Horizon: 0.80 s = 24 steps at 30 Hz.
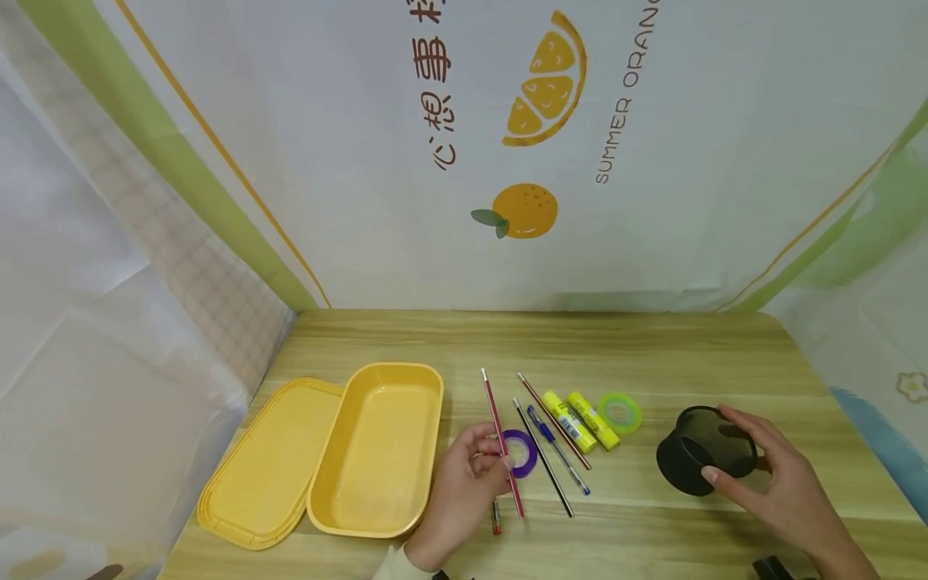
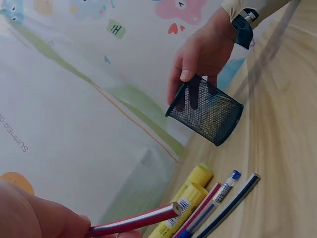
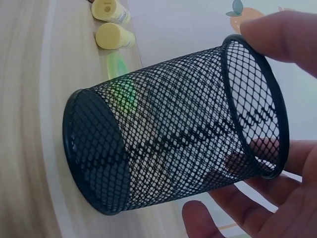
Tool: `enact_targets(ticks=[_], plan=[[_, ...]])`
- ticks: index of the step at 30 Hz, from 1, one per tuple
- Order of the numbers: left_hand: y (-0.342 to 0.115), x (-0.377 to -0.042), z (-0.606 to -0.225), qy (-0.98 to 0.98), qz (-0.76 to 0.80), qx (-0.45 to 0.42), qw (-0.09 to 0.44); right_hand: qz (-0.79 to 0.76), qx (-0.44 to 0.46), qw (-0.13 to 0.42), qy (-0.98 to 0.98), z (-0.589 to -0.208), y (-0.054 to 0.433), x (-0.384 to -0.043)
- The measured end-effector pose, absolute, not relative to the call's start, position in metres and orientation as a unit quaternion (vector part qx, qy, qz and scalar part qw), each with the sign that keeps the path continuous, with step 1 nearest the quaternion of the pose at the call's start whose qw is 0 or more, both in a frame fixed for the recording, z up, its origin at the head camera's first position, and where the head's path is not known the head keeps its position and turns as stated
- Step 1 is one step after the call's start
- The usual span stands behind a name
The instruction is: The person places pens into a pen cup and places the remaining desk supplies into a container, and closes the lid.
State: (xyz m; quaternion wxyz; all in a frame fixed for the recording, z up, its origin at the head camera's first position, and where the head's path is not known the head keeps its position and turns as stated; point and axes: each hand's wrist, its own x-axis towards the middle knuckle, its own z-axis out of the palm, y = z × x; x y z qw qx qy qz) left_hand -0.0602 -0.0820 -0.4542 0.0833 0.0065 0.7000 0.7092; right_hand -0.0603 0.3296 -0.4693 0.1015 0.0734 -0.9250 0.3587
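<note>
In the head view my left hand pinches a red striped pencil between thumb and fingers, above the table. Beneath that hand lie a purple tape roll and a red-tipped pen, both partly hidden. My right hand grips a black mesh pen holder by its rim, thumb on one side and fingers on the other. The holder leans at an angle, its base close to the tabletop. Between the hands lie a dark pencil, a blue pen and a reddish pencil.
Two yellow glue sticks and a green tape roll lie mid-table. An open yellow box stands on the left, beside its lid. A printed cloth hangs behind the wooden table.
</note>
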Motion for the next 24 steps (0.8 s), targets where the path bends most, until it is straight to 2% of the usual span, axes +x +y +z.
enact_targets(ticks=[10,24], plan=[[-0.074,-0.071,-0.446,0.685,0.724,0.006,0.076,0.354,0.084,0.106,-0.925,-0.465,0.328,-0.061],[-0.05,-0.089,-0.425,0.643,0.761,0.065,0.06,0.365,0.083,0.091,-0.923,-0.464,0.326,-0.063]])
